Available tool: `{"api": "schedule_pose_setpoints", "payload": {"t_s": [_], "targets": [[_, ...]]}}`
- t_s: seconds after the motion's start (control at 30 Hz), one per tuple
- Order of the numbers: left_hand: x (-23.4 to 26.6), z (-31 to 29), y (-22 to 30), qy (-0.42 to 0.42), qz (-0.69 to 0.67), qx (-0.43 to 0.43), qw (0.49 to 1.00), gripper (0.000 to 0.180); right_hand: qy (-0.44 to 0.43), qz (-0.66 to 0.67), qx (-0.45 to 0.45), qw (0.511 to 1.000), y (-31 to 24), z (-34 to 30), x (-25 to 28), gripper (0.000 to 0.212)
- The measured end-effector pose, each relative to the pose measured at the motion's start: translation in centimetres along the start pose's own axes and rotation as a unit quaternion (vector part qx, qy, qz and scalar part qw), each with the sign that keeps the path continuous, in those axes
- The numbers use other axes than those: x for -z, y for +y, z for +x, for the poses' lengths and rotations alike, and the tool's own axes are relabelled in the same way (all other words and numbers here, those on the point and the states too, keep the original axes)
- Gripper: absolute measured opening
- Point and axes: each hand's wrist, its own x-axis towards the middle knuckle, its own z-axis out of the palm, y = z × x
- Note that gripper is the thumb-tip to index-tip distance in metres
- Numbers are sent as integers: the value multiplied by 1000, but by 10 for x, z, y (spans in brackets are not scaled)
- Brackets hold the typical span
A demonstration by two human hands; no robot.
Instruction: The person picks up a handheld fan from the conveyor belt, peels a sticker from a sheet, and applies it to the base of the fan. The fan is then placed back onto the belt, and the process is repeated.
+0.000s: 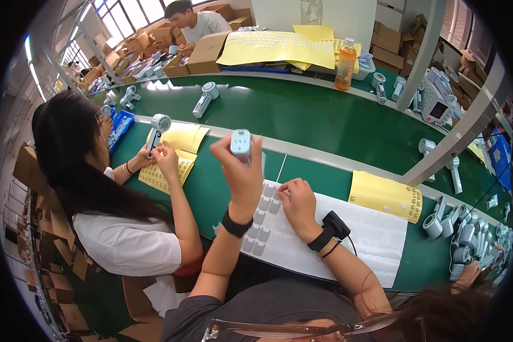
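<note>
My left hand (244,176) is raised and wrapped round a light-blue handheld fan (241,143). The end of its handle faces me, and the rest is hidden behind my fingers. Below and to the right, my right hand (298,206) is over a white backing sheet (347,239), fingers curled and pressed together beside the grey stickers (260,234). Whatever those fingertips may pinch is too small to tell. The remaining stickers sit in columns along the sheet's left part.
A person at left holds another fan (157,134) over yellow sticker sheets (176,165). More fans (464,233) are heaped at right, by a yellow sheet (385,196). A green conveyor belt (268,108) runs behind, with an orange drink bottle (345,65) and metal posts (467,119) beyond.
</note>
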Motion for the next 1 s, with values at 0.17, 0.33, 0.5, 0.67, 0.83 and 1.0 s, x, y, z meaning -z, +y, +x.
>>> {"api": "schedule_pose_setpoints", "payload": {"t_s": [0.17, 0.33, 0.5, 0.67, 0.83, 1.0], "targets": [[26, -53, 6, -110, 14, 71, 991, 45, -48, 309, -189, 931, 19, 16, 18, 8], [27, -70, 21, -214, 68, 37, 974, 50, -93, 491, -210, 840, -8, 45, 100, 12], [20, -82, 29, -247, 108, -75, 960, 54, -150, 506, -191, 828, -51, 32, 126, 14], [14, -96, 25, -228, 113, -100, 962, 55, -156, 522, -218, 810, -49, 25, 121, 34], [15, -101, 21, -212, 99, -104, 967, 60, -201, 522, -251, 790, -50, 26, 131, 51], [13, -101, 18, -226, 103, -129, 960, 57, -211, 480, -260, 811, -52, 29, 138, 50]]}}
